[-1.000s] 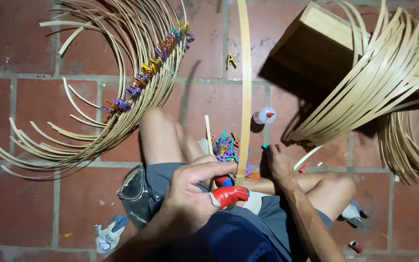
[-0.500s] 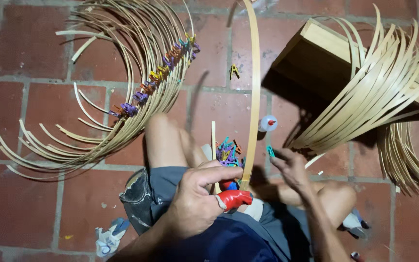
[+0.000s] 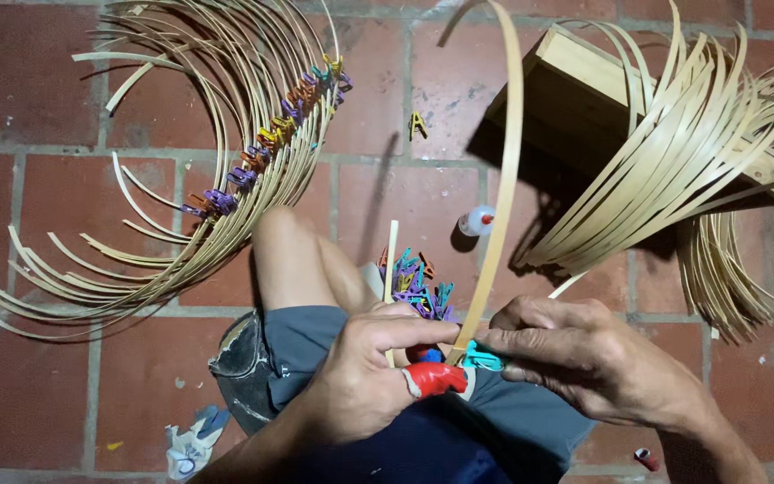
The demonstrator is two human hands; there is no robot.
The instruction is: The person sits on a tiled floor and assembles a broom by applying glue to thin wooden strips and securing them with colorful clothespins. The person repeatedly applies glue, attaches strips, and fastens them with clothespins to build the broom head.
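A red brick floor with pale mortar lines (image 3: pixel 29 394) fills the whole frame. In the upper left lies a large fan of curved pale bamboo strips (image 3: pixel 181 215), with a row of small coloured plastic clips (image 3: pixel 266 143) pinned along its inner edge. The upper right holds a wooden box (image 3: pixel 584 81) half covered by a second sheaf of bent bamboo strips (image 3: pixel 674 161). In the lower centre sits the person's bare knee and grey shorts (image 3: pixel 315 341). A long curved bamboo strip (image 3: pixel 505 179) runs from the top centre down to the hands. The right hand (image 3: pixel 584 358), lower right, has its fingers closed in a pinch on a small teal plastic clip (image 3: pixel 481 360) at the strip's lower end. The left hand (image 3: pixel 369 376), lower centre, is curled shut around the strip's foot and a short upright bamboo piece (image 3: pixel 391 260), its thumb wrapped in red tape (image 3: pixel 432 378). Behind the hands lies a pile of coloured clips (image 3: pixel 414 282); a small white glue bottle with a red tip (image 3: pixel 475 221) stands beside the strip.
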